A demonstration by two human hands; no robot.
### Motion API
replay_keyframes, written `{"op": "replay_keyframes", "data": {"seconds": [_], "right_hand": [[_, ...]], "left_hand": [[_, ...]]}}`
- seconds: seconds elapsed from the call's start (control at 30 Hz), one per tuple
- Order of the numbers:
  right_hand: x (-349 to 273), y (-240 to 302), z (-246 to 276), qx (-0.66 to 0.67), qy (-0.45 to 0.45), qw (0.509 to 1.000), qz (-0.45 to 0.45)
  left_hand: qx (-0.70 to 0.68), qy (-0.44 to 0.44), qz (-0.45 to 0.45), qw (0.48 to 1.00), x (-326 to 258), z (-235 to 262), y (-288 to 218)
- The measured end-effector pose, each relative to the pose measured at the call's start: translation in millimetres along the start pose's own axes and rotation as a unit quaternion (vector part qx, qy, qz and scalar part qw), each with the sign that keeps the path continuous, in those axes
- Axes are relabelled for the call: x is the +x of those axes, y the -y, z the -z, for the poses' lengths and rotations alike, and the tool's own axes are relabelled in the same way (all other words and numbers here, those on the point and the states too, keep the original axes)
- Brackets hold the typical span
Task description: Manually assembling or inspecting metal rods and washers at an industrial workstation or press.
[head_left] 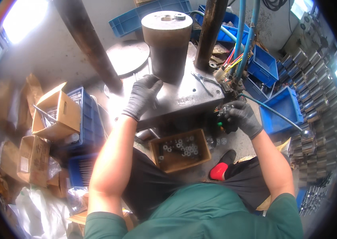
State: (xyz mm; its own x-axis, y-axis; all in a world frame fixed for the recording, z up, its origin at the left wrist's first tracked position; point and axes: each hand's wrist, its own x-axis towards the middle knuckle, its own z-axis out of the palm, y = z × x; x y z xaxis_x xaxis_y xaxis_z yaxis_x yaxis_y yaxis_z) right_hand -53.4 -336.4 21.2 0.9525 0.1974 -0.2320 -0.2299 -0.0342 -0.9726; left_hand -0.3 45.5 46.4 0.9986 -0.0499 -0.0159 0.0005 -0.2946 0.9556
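My left hand, in a dark grey glove, is over the front of the metal machine table. Its fingers are curled, and what they hold, if anything, is hidden. Just beyond it stands a thick steel cylinder with a small metal ring lying on its top. Off the table's right corner, my right hand is closed by a cluster of machine fittings. A green spot shows beside its fingers, but I cannot make out what they grip. Pliers lie on the table at the right.
Two dark steel columns rise from the table. Below its front edge sits a wooden box with several metal rings. Cardboard boxes stand at left, blue bins and stacked metal parts at right. Blue hoses hang down.
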Motion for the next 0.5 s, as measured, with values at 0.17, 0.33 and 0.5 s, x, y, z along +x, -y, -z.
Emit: {"op": "replay_keyframes", "data": {"seconds": [0.17, 0.33, 0.5], "right_hand": [[49.6, 30.4, -26.7, 0.000, 0.013, 0.997, 0.077], [107.6, 27.2, -64.9, -0.093, -0.003, 0.993, 0.077], [125.7, 39.3, -95.3, -0.330, -0.005, 0.940, 0.083]], "left_hand": [[0.027, -0.028, -0.052, 0.998, 8.0, 0.7, 5.6], [0.034, -0.029, -0.018, 0.999, 12.5, 2.2, 7.4], [0.080, -0.058, -0.024, 0.995, 13.6, 12.5, 18.1]]}}
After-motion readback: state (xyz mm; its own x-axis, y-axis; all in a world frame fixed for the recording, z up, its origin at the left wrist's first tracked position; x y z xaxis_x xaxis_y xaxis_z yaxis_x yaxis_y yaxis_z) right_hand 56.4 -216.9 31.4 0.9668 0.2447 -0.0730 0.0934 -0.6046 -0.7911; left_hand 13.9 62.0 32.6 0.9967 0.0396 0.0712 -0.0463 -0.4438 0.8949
